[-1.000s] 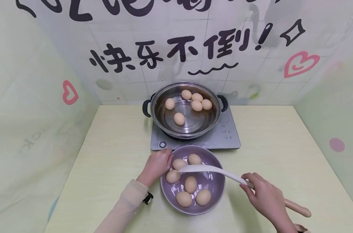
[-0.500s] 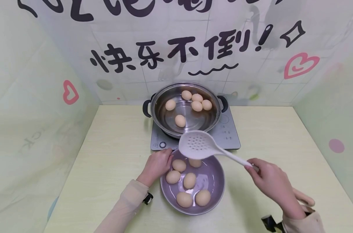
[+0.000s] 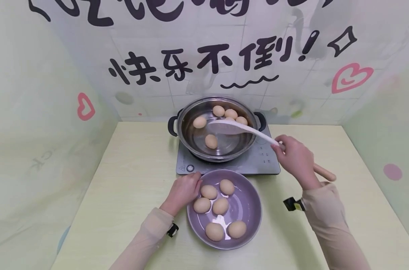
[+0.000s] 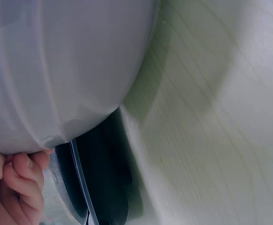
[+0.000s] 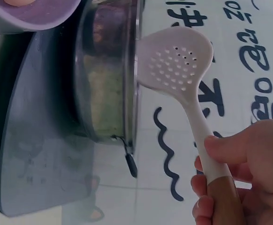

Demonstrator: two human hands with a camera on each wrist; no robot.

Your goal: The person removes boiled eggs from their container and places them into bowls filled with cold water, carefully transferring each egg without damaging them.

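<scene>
My right hand (image 3: pixel 295 157) grips a white slotted spoon (image 3: pixel 251 130) by its handle, whose end is wood-coloured. The spoon's perforated bowl (image 5: pixel 176 58) is over the steel pot (image 3: pixel 216 154), overlapping the eggs at the back in the head view. Several brown eggs (image 3: pixel 211 141) lie in the pot. In front of it stands a purple bowl (image 3: pixel 248 210) with several more eggs (image 3: pixel 220 206) inside. My left hand (image 3: pixel 182 189) holds the bowl's rim at its far left, fingers curled at the edge in the left wrist view.
The pot sits on a flat grey induction cooker (image 3: pixel 251 167); black side handles (image 3: pixel 172 125) stick out left and right. A pale wood-grain table (image 3: pixel 137 157) lies beneath everything, with a printed wall covering (image 3: pixel 207 33) behind the pot.
My right hand has lifted the slotted spoon out of the purple bowl and carried it forward over the pot, with no egg visible in it. The left hand stays at the rim.
</scene>
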